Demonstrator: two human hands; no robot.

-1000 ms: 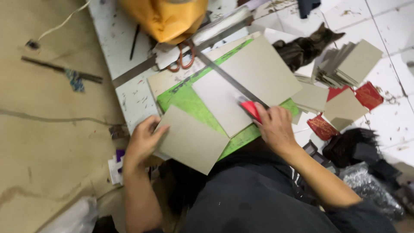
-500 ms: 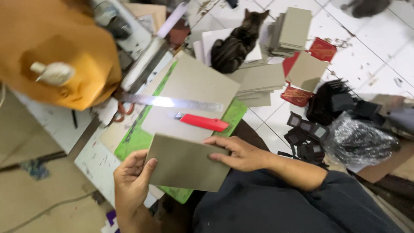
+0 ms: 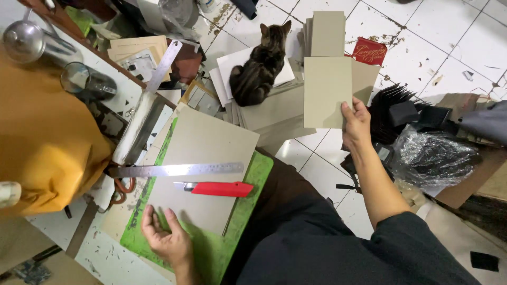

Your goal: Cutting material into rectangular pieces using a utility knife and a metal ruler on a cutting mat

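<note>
A grey board piece (image 3: 327,92) is gripped at its lower right edge by the right hand (image 3: 356,124), upper right of centre, above what seems a stack of boards (image 3: 327,32). The left hand (image 3: 166,240) is rested open, palm up, on the large board (image 3: 206,169) at lower left, near the red cutter (image 3: 219,188) and steel ruler (image 3: 177,170).

A single head-worn camera looks steeply down from close above the person's lap, taking in the green cutting mat (image 3: 248,211) on the counter (image 3: 105,253) (left) and the tiled floor (image 3: 433,47) beyond.
</note>
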